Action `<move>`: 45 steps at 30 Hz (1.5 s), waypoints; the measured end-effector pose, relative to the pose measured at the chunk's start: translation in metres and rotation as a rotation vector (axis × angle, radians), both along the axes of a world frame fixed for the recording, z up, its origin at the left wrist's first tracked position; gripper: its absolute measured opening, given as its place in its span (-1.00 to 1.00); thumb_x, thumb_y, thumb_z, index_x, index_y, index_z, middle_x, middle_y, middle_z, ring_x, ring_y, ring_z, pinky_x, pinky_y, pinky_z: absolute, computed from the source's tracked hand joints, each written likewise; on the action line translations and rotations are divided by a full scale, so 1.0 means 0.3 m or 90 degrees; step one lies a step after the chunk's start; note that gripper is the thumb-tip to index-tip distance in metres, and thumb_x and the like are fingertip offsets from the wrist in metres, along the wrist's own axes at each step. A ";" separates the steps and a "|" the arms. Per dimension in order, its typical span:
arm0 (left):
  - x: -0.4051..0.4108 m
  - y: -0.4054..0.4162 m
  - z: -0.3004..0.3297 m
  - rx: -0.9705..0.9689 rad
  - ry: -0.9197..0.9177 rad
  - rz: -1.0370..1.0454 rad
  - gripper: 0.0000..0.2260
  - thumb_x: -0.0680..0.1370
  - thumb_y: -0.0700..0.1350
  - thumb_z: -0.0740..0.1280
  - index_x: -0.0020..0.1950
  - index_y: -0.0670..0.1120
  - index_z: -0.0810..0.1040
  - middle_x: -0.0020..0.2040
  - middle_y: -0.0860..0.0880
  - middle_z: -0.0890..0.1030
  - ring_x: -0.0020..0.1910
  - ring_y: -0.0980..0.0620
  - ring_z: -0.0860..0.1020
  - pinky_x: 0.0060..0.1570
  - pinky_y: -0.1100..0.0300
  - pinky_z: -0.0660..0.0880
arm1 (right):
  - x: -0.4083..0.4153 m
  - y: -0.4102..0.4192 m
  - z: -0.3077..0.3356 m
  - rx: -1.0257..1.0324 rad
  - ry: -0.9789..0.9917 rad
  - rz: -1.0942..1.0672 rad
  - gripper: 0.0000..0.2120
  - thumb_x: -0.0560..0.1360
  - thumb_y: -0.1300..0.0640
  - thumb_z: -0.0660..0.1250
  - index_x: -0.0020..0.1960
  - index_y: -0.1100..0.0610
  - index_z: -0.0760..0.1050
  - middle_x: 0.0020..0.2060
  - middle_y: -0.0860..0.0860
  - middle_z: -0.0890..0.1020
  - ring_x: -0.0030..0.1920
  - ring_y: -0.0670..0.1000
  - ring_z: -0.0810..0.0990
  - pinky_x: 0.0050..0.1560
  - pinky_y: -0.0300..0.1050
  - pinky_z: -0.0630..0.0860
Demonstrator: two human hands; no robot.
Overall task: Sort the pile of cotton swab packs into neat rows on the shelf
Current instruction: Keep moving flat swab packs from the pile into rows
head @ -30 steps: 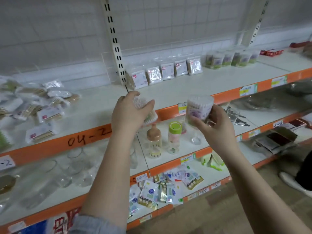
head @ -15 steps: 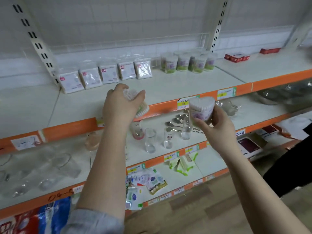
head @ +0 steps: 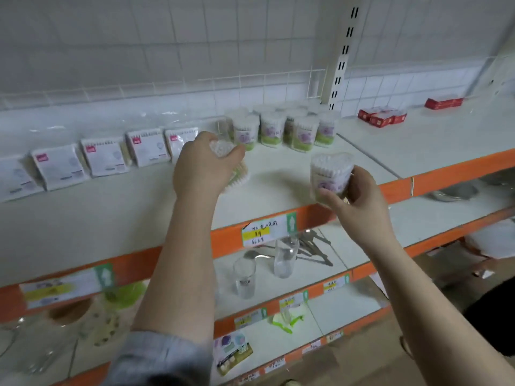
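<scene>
My left hand [head: 202,165] grips a clear tub of cotton swabs [head: 223,149], held tilted over the top shelf [head: 125,207] just left of the standing tubs. My right hand [head: 359,199] holds a heart-shaped swab tub [head: 330,172] upright above the shelf's front edge. Several matching swab tubs [head: 289,129] with purple and green labels stand grouped at the back of the shelf. A row of flat white swab packs [head: 103,157] leans against the back wall to the left.
Red boxes [head: 381,117] lie on the shelf section to the right. An orange shelf edge [head: 306,221] carries price tags. The shelf below holds glasses [head: 245,277], a clear bottle and metal spoons. Lower shelves hold packets and cups.
The view has swung right and closer to the shelf. Both hands have moved forward and up with their tubs, toward the group of standing tubs.
</scene>
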State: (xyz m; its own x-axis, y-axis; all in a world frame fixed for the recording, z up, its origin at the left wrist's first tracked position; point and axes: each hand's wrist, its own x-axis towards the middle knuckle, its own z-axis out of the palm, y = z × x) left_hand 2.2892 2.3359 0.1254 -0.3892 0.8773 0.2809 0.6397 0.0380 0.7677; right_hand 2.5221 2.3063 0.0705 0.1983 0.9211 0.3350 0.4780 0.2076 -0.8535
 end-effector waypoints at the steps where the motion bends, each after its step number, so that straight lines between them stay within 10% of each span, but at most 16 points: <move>1: 0.010 0.039 0.007 -0.006 0.000 0.006 -0.50 0.40 0.24 0.35 0.24 0.00 0.49 0.21 -0.04 0.54 0.17 -0.07 0.50 0.00 0.15 0.39 | 0.006 0.039 0.010 -0.004 -0.002 -0.003 -0.56 0.34 -0.03 0.46 0.16 0.03 0.45 -0.03 -0.04 0.62 -0.01 0.04 0.59 0.04 0.09 0.53; 18: 0.045 0.225 -0.013 -0.104 0.069 0.100 -0.40 0.37 0.36 0.29 0.22 -0.03 0.46 0.15 -0.05 0.54 0.10 -0.06 0.52 -0.07 0.16 0.36 | -0.118 0.528 0.027 -0.083 -0.072 0.108 -0.58 0.40 0.06 0.45 0.20 0.16 0.47 0.02 0.00 0.59 -0.06 -0.03 0.51 -0.23 -0.34 0.27; 24: 0.080 0.201 -0.018 -0.110 0.070 0.147 -0.44 0.39 0.31 0.33 0.20 -0.06 0.47 0.15 -0.09 0.53 0.11 -0.10 0.52 0.00 0.13 0.39 | -0.116 0.548 0.028 -0.109 -0.180 0.092 -0.48 0.43 -0.03 0.39 0.29 0.17 0.35 0.17 0.13 0.54 0.18 0.17 0.50 -0.02 -0.05 0.40; 39: 0.111 0.164 -0.035 -0.134 0.062 0.081 -0.33 0.36 0.05 0.51 0.38 -0.07 0.35 0.30 -0.08 0.44 0.26 -0.06 0.41 0.18 0.13 0.33 | -0.119 0.581 0.091 -0.144 -0.401 0.117 -0.62 0.50 -0.11 0.30 0.05 0.22 0.52 0.02 0.18 0.61 0.05 0.19 0.58 -0.16 -0.10 0.34; 45: 0.131 0.186 -0.041 -0.115 0.028 0.068 -0.34 0.39 -0.07 0.50 0.40 -0.15 0.29 -0.02 0.03 0.44 0.10 -0.02 0.47 0.05 0.20 0.34 | -0.074 0.560 0.097 -0.170 -0.423 0.156 -0.66 0.50 -0.09 0.29 0.08 0.18 0.50 0.01 0.13 0.60 0.04 0.16 0.57 -0.19 -0.12 0.35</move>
State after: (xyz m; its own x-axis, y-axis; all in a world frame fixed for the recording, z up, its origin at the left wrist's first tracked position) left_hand 2.3285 2.3917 0.1131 -0.4731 0.8696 0.1412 0.6576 0.2419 0.7135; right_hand 2.5000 2.4745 0.0997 -0.1886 0.9794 0.0718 0.8762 0.2008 -0.4381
